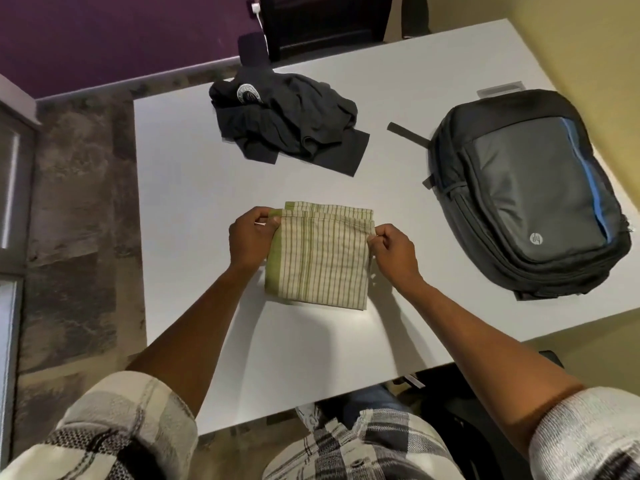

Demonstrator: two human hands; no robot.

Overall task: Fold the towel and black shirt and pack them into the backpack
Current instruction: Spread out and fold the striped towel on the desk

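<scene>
Striped towel (317, 252), folded small near worktop (180, 188) centre, looks light, limp, unslippery; left hand (251, 239) and right hand (393, 249) each pinch a far corner, likely best hold for next fold.

Towel (318, 258) lies nearest on the table (180, 188); shirt (284, 116) behind it; backpack (526, 195) to the right, apart.
</scene>
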